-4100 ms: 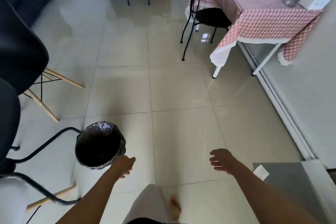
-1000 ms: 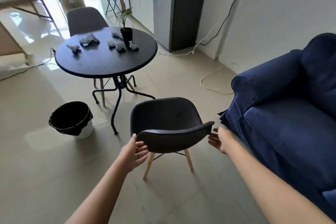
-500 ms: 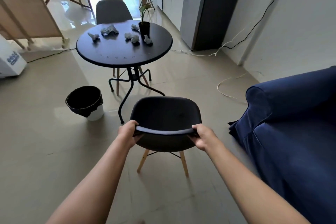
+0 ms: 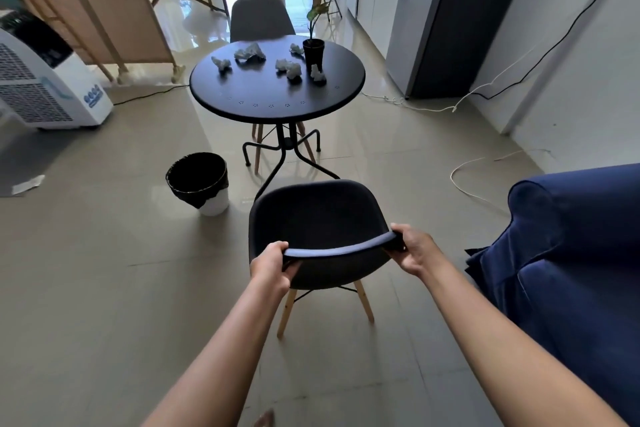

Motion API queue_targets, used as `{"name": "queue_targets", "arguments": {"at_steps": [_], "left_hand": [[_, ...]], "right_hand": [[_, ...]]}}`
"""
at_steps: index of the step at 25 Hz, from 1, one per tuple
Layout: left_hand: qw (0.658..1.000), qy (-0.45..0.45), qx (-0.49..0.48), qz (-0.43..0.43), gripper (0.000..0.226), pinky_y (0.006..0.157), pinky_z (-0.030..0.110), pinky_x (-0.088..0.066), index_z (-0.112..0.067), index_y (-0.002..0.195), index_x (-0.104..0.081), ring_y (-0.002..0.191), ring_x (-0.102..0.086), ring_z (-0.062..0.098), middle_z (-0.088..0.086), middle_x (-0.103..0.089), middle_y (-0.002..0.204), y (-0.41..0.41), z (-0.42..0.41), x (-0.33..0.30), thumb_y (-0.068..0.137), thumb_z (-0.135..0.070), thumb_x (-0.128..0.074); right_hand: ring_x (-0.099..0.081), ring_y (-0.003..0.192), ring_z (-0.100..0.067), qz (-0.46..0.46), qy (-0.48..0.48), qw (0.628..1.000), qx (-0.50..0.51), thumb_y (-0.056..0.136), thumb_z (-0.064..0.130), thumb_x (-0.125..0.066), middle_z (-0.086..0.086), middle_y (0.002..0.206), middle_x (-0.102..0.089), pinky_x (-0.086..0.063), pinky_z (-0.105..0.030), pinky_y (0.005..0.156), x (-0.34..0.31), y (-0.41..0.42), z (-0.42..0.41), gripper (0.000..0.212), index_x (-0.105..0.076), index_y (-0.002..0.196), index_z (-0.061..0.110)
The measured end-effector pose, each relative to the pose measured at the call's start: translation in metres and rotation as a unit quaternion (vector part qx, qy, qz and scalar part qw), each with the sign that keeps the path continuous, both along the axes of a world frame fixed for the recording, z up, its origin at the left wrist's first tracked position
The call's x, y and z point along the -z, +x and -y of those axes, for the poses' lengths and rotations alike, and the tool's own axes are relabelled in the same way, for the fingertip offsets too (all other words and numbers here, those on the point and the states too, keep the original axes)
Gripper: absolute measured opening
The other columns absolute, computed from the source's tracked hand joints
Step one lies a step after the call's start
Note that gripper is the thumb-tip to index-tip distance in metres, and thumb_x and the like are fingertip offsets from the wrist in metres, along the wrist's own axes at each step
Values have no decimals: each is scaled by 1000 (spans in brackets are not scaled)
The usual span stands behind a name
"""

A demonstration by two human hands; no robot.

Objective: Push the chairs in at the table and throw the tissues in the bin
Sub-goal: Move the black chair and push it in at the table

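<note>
A dark shell chair on wooden legs stands just in front of me, a short way back from the round black table. My left hand grips the left end of its backrest rim and my right hand grips the right end. Several crumpled white tissues lie on the tabletop around a small potted plant. A second grey chair stands at the table's far side, its seat hidden behind the top. The black-lined bin sits on the floor left of the table's base.
A blue sofa stands close on my right. A white air cooler and a wooden screen are at the left. Cables trail over the floor by the fridge. A scrap of paper lies at the far left.
I turned from the bin to the table. Both open hands reached the near chair's backrest and closed on its rim. The chair now stands a little closer to the table.
</note>
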State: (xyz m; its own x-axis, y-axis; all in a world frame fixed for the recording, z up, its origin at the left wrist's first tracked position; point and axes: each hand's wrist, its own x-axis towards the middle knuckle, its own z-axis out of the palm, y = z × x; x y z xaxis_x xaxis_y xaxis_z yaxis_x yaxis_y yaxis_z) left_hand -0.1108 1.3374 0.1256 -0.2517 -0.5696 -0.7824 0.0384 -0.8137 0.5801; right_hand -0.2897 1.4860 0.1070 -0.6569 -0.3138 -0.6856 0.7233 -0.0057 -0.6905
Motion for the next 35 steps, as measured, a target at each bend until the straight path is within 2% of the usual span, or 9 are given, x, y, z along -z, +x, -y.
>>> {"name": "queue_targets", "arguments": {"at_steps": [6, 14, 17, 21, 24, 29, 32, 33, 35], "left_hand": [[1000, -11, 0, 1, 14, 89, 42, -56, 0, 100, -55, 112, -58, 35, 23, -54, 128, -28, 22, -7, 86, -2, -60], [1000, -12, -10, -13, 4, 87, 39, -56, 0, 85, -59, 111, -59, 34, 23, -55, 127, -82, 79, -8, 86, -2, -63], [999, -5, -24, -24, 12, 88, 40, -55, -2, 76, -56, 108, -58, 33, 22, -55, 123, -105, 103, -8, 86, -1, -62], [999, -5, -35, -28, 12, 95, 42, -53, -2, 76, -55, 110, -56, 32, 19, -53, 112, -133, 128, -9, 87, 0, -61], [999, -10, -41, -31, 6, 95, 41, -54, 3, 92, -58, 103, -56, 30, 18, -53, 110, -150, 150, -8, 87, 0, -60], [998, -16, -42, -31, 24, 94, 41, -54, 5, 111, -55, 112, -58, 33, 21, -55, 119, -170, 183, -7, 87, 0, -59], [999, -23, -38, -28, 26, 88, 38, -55, 5, 112, -55, 106, -59, 32, 22, -55, 125, -176, 201, -6, 87, -1, -60], [999, -24, -35, -27, 22, 86, 37, -56, 3, 107, -55, 105, -59, 31, 22, -55, 126, -178, 206, -5, 87, -1, -60], [999, -22, -27, -22, 11, 87, 38, -56, 1, 96, -55, 110, -59, 33, 23, -54, 128, -182, 215, -5, 87, -2, -60]], "right_hand": [[-58, 71, -22, -2, -23, 999, 26, 90, 7, -56, -11, 79, -54, -57, -26, 41, 3, -30, 21, 14, -53, 76, 6], [-57, 71, -21, -17, -13, 999, 23, 90, 8, -55, -10, 79, -54, -57, -30, 49, 3, -89, 84, 14, -53, 76, 8], [-56, 73, -21, -20, -8, 1000, 19, 91, 9, -55, -10, 80, -54, -56, -33, 55, 1, -113, 112, 14, -52, 77, 7], [-56, 72, -23, -21, -15, 1000, 15, 92, 11, -53, -12, 80, -54, -56, -35, 56, -3, -140, 145, 16, -52, 77, 6], [-57, 71, -23, -16, -24, 1000, 12, 94, 12, -52, -12, 78, -55, -59, -31, 47, -6, -156, 169, 19, -52, 76, 5], [-57, 73, -23, -11, -32, 999, 14, 94, 15, -53, -12, 81, -55, -57, -38, 72, -4, -175, 203, 18, -52, 78, 6], [-57, 73, -23, -7, -42, 999, 17, 94, 14, -52, -12, 81, -55, -54, -41, 89, -2, -181, 220, 18, -53, 78, 6], [-57, 73, -22, -7, -45, 999, 16, 94, 15, -52, -11, 80, -55, -57, -39, 83, -3, -182, 225, 19, -53, 77, 6], [-58, 71, -22, -5, -50, 999, 18, 94, 14, -51, -11, 79, -56, -61, -32, 56, -5, -184, 232, 20, -54, 76, 6]]}}
